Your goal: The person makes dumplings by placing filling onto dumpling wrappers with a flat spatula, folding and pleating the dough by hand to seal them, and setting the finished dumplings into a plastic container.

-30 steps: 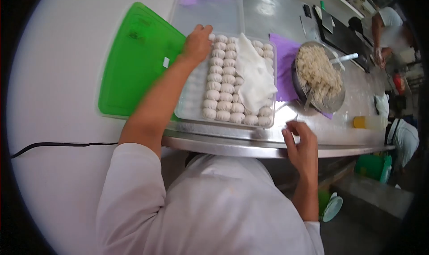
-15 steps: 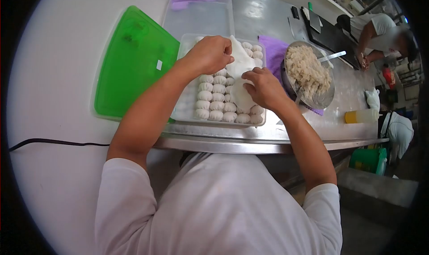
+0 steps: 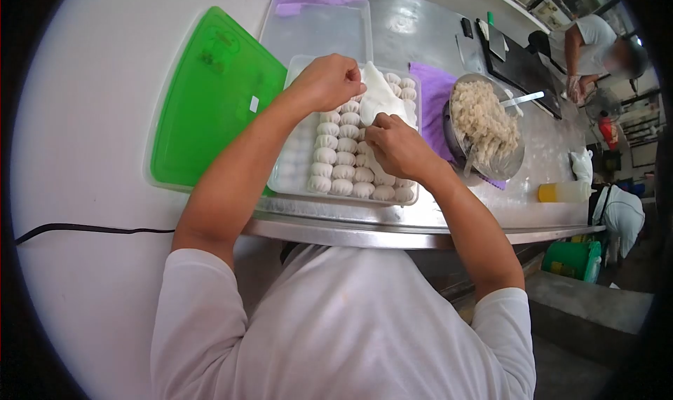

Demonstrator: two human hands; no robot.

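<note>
A white, cloth-like sheet point(image 3: 382, 95) lies over part of several rows of pleated white dumplings point(image 3: 345, 145). These sit in a translucent plastic tray point(image 3: 289, 179). At the sheet's upper left edge, my left hand point(image 3: 326, 85) is closed in a pinch on it. My right hand point(image 3: 399, 146) is lower down over the tray, fingers bunched together and gripping the sheet's near part. The wrist and knuckles cover some dumplings and the exact grip of that hand.
A green lid point(image 3: 210, 113) lies left of the tray, a clear container point(image 3: 315, 32) behind. On the right stand a steel bowl of pale filling point(image 3: 484, 120) on a purple cloth point(image 3: 429, 92), and a yellow-filled bottle point(image 3: 564, 192). Another person point(image 3: 592, 46) works beyond a black board point(image 3: 519, 67).
My right hand has moved left and slightly down, its fingers drawn together on the sheet. My left hand stays near the sheet's upper edge. The view has shifted slightly.
</note>
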